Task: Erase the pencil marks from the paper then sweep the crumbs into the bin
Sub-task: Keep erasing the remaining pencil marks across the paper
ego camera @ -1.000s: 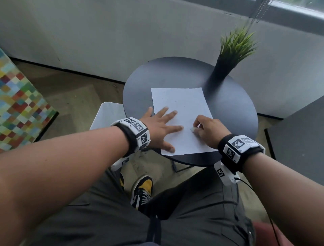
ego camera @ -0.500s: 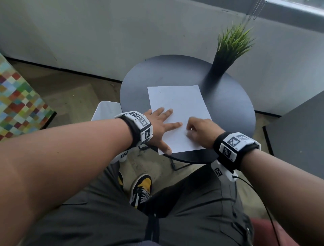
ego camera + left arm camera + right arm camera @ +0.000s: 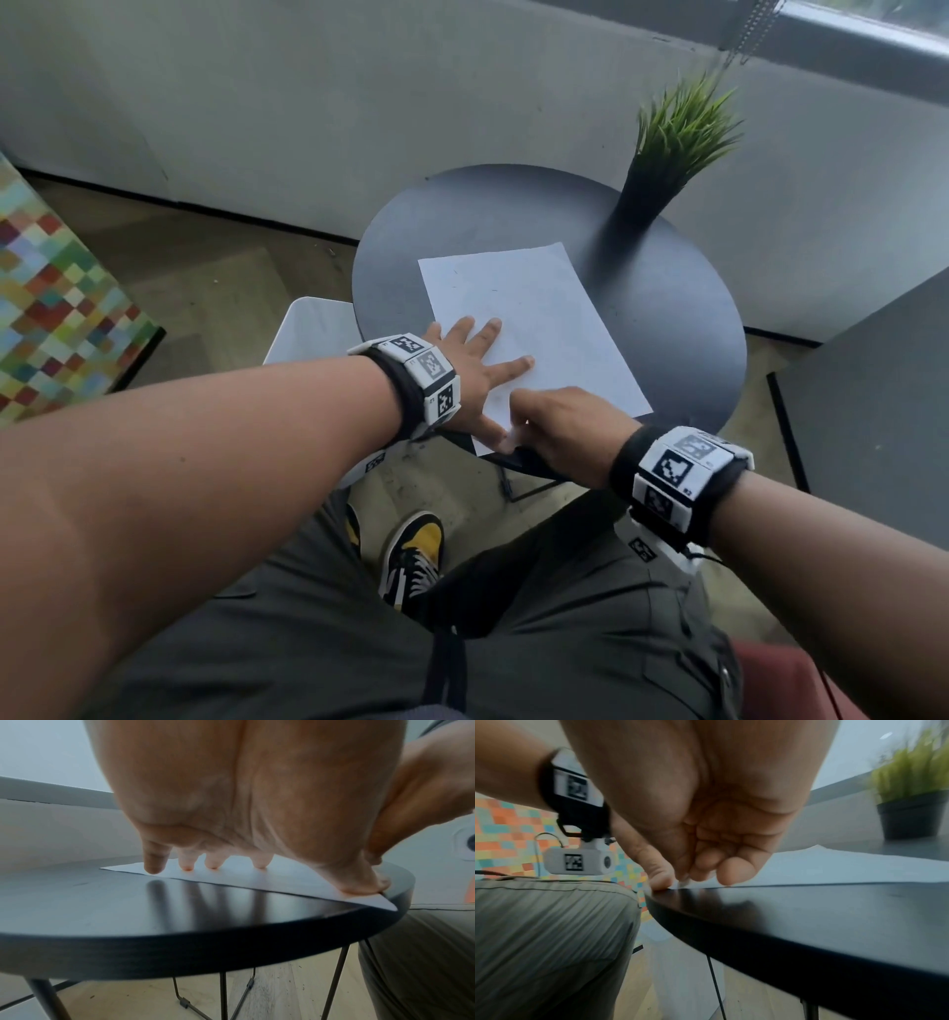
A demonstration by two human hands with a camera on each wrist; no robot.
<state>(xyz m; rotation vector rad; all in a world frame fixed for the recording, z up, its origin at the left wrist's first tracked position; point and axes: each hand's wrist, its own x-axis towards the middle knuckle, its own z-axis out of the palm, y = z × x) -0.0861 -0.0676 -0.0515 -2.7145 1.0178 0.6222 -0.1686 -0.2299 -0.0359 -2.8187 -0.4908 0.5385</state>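
A white sheet of paper (image 3: 534, 318) lies on a round black table (image 3: 667, 318), with only a few faint specks on it. My left hand (image 3: 482, 360) presses flat on the paper's near left part, fingers spread; the left wrist view shows the fingertips (image 3: 213, 865) down on the sheet (image 3: 231, 880). My right hand (image 3: 560, 426) is curled at the paper's near corner, beside the left thumb. It pinches a small whitish eraser (image 3: 513, 438) against the paper at the table's edge, and the eraser (image 3: 683, 882) is mostly hidden by the fingers. A white bin (image 3: 313, 334) stands on the floor left of the table.
A potted grass plant (image 3: 662, 154) stands at the table's far right. A multicoloured checkered block (image 3: 56, 308) is on the floor to the left, and a dark grey surface (image 3: 873, 385) lies to the right. My knees and shoes (image 3: 416, 555) are just below the table's near edge.
My right hand has slid left and toward me along the paper, ending at the near corner beside the left thumb. The left hand has stayed flat on the sheet.
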